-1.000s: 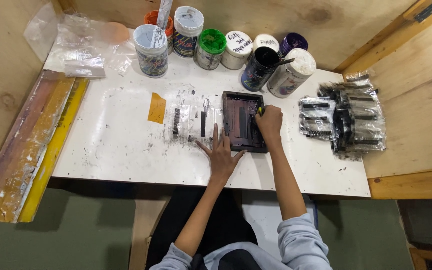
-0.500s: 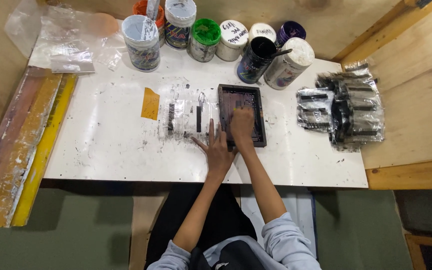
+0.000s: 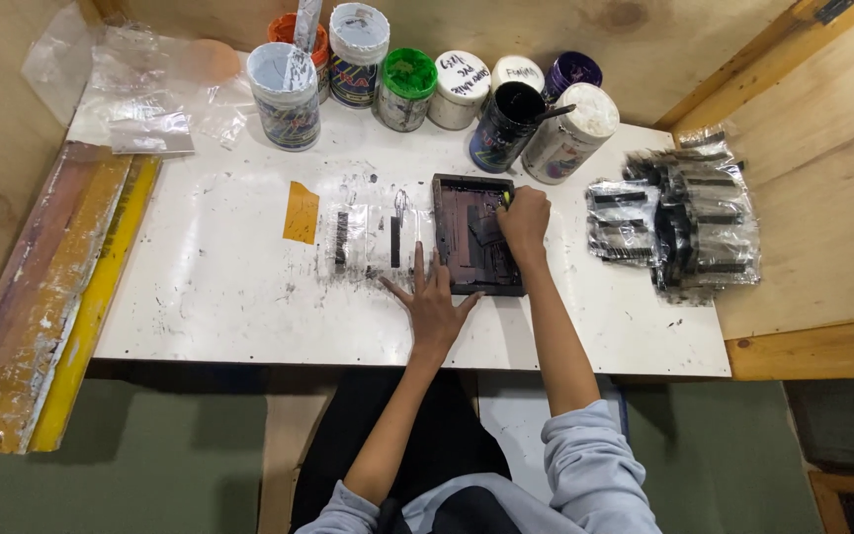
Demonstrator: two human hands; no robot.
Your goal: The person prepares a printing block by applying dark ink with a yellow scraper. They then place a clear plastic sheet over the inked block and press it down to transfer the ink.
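dark screen frame (image 3: pixel 476 235) pinned at its near-left edge by flat, spread left hand (image 3: pixel 434 302); right hand (image 3: pixel 524 220) closed on something small at its far-right rim, bare tabletop (image 3: pixel 219 297) left of the grip

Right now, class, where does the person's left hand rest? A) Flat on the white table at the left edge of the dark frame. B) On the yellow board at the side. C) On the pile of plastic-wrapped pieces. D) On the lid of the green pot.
A: the left hand lies spread on the white table, fingers against the left edge of the dark frame, while the right hand works on the frame's far side.
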